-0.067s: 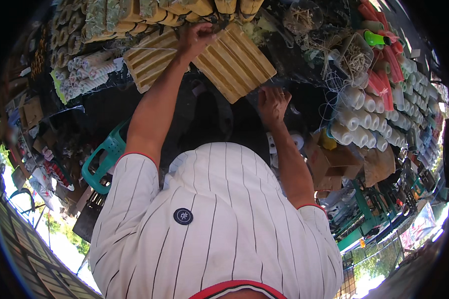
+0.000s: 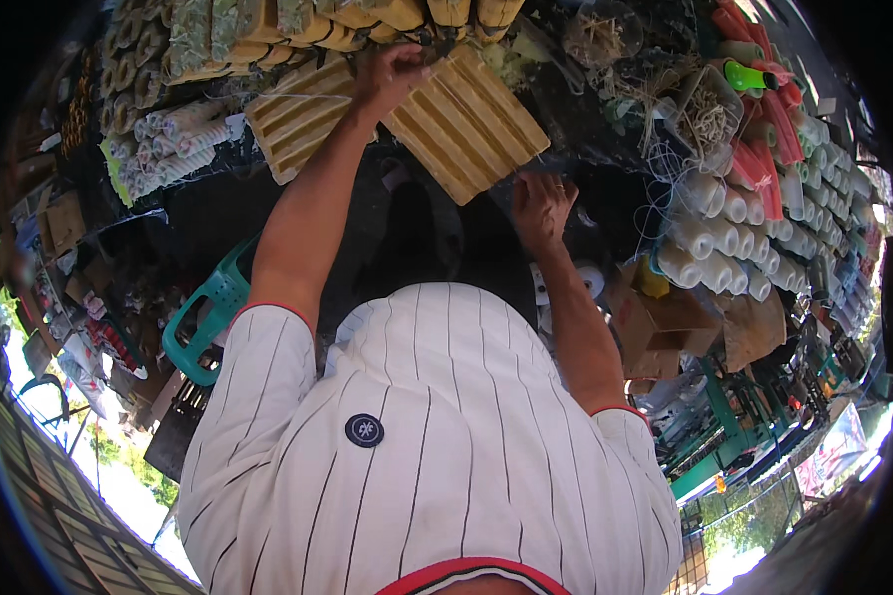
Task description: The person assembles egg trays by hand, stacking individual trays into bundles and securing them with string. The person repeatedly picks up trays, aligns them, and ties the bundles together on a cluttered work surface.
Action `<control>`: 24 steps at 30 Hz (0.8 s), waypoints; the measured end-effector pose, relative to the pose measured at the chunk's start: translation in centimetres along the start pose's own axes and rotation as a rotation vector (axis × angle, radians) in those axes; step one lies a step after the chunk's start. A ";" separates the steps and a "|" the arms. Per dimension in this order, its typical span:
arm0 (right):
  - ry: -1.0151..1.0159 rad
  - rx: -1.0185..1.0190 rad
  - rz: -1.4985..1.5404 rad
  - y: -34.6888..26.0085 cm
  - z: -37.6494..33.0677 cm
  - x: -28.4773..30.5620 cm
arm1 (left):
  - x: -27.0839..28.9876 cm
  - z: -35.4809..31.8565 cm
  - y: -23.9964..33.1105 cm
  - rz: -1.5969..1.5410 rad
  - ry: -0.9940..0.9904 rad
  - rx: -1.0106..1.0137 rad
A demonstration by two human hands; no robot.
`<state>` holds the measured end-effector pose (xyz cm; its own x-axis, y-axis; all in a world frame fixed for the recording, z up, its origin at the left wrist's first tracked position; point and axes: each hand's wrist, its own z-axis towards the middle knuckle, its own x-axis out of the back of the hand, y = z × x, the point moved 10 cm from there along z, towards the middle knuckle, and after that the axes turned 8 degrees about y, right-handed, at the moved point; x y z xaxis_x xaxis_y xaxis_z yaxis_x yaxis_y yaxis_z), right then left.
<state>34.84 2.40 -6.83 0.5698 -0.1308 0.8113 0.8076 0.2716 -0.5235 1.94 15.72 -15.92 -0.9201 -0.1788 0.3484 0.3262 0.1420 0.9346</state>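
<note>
Two yellow-brown grooved slabs lie angled on the dark work surface. The left grooved slab is partly covered by my left forearm. My left hand is at the upper edges of the two slabs, its fingers curled and pressed together; what they hold, if anything, is hidden. Beside the lower right corner of the right grooved slab is my right hand, palm down with its fingers stretched forward on the dark edge. A thin pale string crosses the left slab.
Stacked yellow-brown blocks line the far side. Wrapped rolls are piled at left. On the right stand a tub of pale strings, white rolls and a green bottle. A green chair and cardboard box are lower.
</note>
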 end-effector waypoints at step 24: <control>0.064 0.001 -0.050 2.8 4.4 0.2 | -1.0 1.0 -0.8 0.126 0.234 -0.009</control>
<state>36.49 7.37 -6.98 0.5372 -0.2053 0.8181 0.8353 0.2642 -0.4822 2.38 16.76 -17.12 -0.7973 -0.3809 0.4682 0.4381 0.1685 0.8830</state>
